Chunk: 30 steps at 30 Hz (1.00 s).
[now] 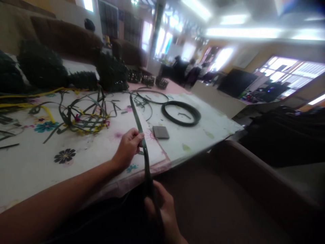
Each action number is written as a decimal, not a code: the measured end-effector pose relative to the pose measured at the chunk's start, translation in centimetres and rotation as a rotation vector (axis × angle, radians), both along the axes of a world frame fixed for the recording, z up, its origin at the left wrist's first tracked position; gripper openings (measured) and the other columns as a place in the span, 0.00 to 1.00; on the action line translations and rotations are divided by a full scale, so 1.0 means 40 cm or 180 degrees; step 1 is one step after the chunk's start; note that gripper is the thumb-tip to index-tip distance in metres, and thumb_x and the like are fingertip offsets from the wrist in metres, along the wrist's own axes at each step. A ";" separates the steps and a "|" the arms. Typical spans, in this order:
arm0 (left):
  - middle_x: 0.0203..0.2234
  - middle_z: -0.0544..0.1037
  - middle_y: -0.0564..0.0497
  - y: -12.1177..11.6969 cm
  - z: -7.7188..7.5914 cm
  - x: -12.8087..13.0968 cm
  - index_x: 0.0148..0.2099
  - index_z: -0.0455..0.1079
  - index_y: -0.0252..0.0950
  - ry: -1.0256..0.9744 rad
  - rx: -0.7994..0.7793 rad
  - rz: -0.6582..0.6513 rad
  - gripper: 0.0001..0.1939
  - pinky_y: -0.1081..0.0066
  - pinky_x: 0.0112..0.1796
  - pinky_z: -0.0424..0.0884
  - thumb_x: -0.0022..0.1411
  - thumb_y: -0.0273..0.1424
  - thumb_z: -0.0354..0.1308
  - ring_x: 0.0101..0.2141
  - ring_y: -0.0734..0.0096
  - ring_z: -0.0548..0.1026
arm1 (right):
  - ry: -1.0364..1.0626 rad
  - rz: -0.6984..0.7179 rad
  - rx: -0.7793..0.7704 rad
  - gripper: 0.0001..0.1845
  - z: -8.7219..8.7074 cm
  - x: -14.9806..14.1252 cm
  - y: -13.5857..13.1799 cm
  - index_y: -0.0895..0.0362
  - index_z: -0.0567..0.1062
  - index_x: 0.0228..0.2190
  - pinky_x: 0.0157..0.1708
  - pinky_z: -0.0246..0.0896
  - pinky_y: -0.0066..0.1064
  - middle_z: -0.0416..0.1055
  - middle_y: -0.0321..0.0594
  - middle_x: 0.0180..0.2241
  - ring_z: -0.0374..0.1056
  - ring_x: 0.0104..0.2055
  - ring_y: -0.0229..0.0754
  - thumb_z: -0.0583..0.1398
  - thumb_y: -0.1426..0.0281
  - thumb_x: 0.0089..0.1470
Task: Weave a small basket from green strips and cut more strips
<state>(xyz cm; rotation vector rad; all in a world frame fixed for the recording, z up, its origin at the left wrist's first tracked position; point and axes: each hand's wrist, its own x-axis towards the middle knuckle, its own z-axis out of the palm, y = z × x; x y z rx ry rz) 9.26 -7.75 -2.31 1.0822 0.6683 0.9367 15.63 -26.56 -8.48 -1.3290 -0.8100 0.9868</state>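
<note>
The left hand (129,146) has its fingers clamped on the dark green strip (137,117) over the worktop's (93,161) near edge, while the right hand (164,210) has its fingers closed around the lower part, beyond that edge, near the grey square (160,132).

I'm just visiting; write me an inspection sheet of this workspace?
Surface: flower-patterned cloth, strewn with scraps.
Work things: dark green strip, held lengthwise.
Clutter: dark coil, grey square, tangled strips with yellow bits, dark heaped pieces behind.
Grippers: bare hands; the left hand pinches the strip, the right hand holds it lower, blurred.
Cables: nothing seen for certain.
Surroundings: bright windows, ceiling lights; background blurred.
</note>
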 end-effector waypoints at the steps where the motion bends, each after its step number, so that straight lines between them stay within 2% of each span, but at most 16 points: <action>1: 0.15 0.63 0.60 0.000 0.001 0.000 0.27 0.57 0.36 -0.0030 -0.0005 0.0008 0.14 0.83 0.15 0.50 0.57 0.32 0.60 0.15 0.85 0.57 | -0.0010 -0.0022 -0.0006 0.26 0.002 0.000 0.002 0.58 0.75 0.45 0.21 0.55 0.24 0.65 0.34 0.24 0.55 0.22 0.33 0.66 0.55 0.49; 5: 0.16 0.65 0.59 0.005 0.000 0.000 0.28 0.57 0.36 -0.0102 0.0041 0.0051 0.13 0.82 0.14 0.49 0.58 0.32 0.59 0.14 0.85 0.56 | -0.0036 -0.0064 -0.0042 0.27 0.000 0.008 0.009 0.59 0.75 0.46 0.18 0.56 0.23 0.66 0.35 0.23 0.57 0.21 0.34 0.65 0.54 0.50; 8: 0.16 0.65 0.59 0.010 -0.004 -0.001 0.28 0.58 0.36 -0.0066 0.0044 0.0056 0.13 0.81 0.14 0.50 0.59 0.32 0.59 0.13 0.86 0.55 | -0.0106 0.0019 -0.0037 0.27 -0.013 0.024 0.011 0.59 0.75 0.47 0.17 0.54 0.22 0.63 0.33 0.21 0.55 0.19 0.33 0.65 0.55 0.50; 12: 0.15 0.64 0.59 0.012 -0.008 0.001 0.27 0.58 0.36 0.0008 -0.0009 0.0027 0.13 0.81 0.14 0.50 0.58 0.32 0.59 0.13 0.86 0.56 | -0.0232 0.0037 0.0007 0.26 -0.026 0.036 0.009 0.58 0.76 0.46 0.19 0.56 0.24 0.63 0.32 0.22 0.54 0.20 0.33 0.66 0.56 0.49; 17: 0.15 0.65 0.59 0.011 -0.008 0.003 0.27 0.58 0.36 0.0046 -0.0102 -0.0023 0.13 0.81 0.14 0.51 0.56 0.33 0.60 0.13 0.85 0.57 | -0.0378 -0.0012 0.0087 0.24 -0.001 0.033 0.004 0.58 0.78 0.45 0.31 0.65 0.29 0.72 0.39 0.28 0.66 0.30 0.41 0.65 0.57 0.49; 22: 0.14 0.64 0.60 0.013 -0.010 0.000 0.27 0.58 0.36 0.0059 -0.0152 -0.0015 0.14 0.81 0.14 0.50 0.55 0.33 0.61 0.13 0.85 0.55 | -0.0557 0.0183 -0.0035 0.21 0.022 0.037 0.001 0.57 0.79 0.44 0.30 0.64 0.28 0.73 0.39 0.29 0.66 0.30 0.41 0.64 0.58 0.52; 26: 0.15 0.63 0.60 0.023 -0.013 0.001 0.29 0.60 0.36 0.0061 -0.0258 -0.0020 0.12 0.81 0.14 0.48 0.54 0.33 0.62 0.13 0.85 0.55 | -0.0650 0.0166 0.0059 0.20 0.003 0.033 -0.003 0.58 0.79 0.43 0.31 0.66 0.28 0.74 0.41 0.31 0.68 0.32 0.43 0.64 0.58 0.52; 30: 0.16 0.63 0.60 0.019 -0.015 0.006 0.30 0.62 0.36 0.0061 -0.0328 -0.0082 0.12 0.82 0.14 0.49 0.52 0.33 0.63 0.14 0.84 0.57 | -0.0565 -0.0048 -0.0024 0.24 -0.019 0.028 -0.005 0.59 0.78 0.43 0.29 0.65 0.27 0.74 0.42 0.30 0.68 0.34 0.45 0.66 0.56 0.49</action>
